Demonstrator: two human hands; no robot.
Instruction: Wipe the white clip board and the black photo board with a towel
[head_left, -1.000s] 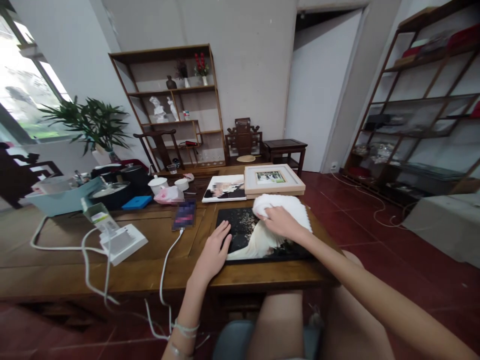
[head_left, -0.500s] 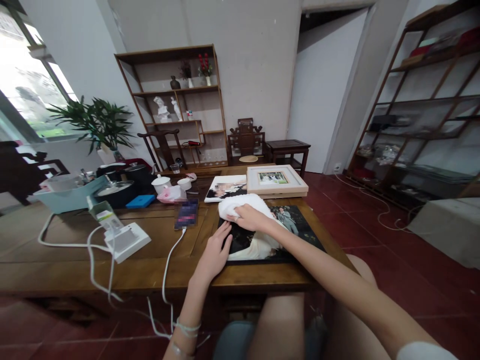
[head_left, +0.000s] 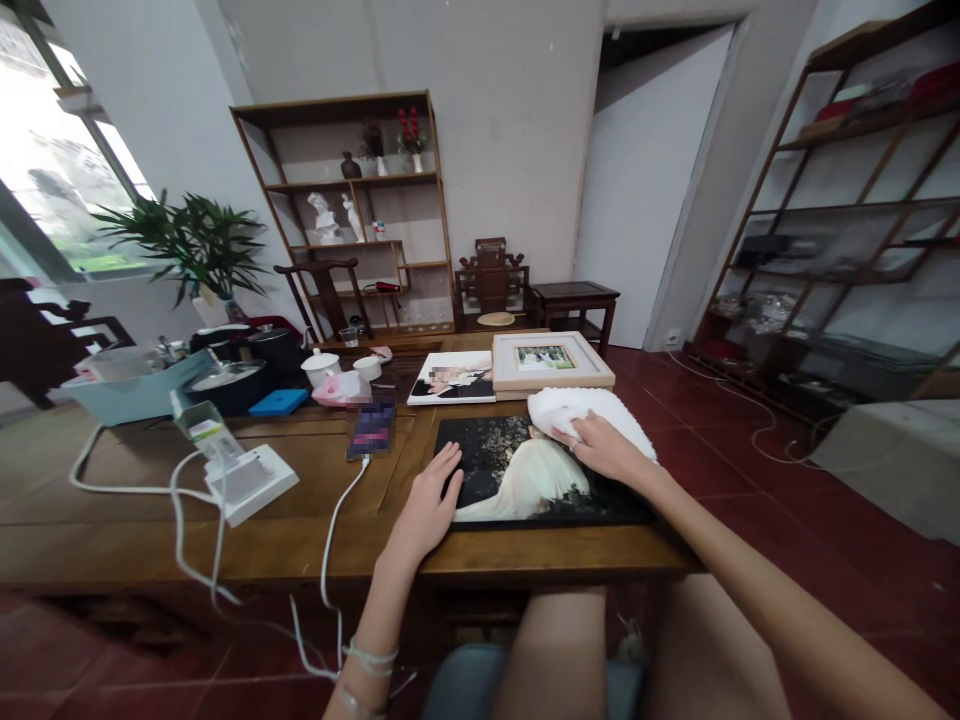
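Observation:
A dark photo panel [head_left: 487, 480] with a large pale dress in its picture lies flat at the table's front edge. My left hand [head_left: 427, 497] rests on its left edge, fingers stretched out. Across the panel's upper right, my right hand [head_left: 606, 447] presses down a white cloth [head_left: 566, 408], its fingers closed on the fabric. The cloth covers that corner of the picture and hangs toward the panel's right side. Behind the panel are a smaller photo panel [head_left: 452, 379] and a pale framed photo [head_left: 553, 362], both lying flat.
Left of the panel, a phone [head_left: 372, 428] lies with a white cable [head_left: 328, 540] plugged in. Farther left are an open white box [head_left: 255, 486], a blue box [head_left: 279, 402], a dark lidded pan [head_left: 229, 385] and a light-blue bin [head_left: 124, 395]. White cups stand behind the phone.
My right hand has moved the white cloth from the panel's upper left to its upper right, uncovering the left of the picture. My left hand stays at the left edge.

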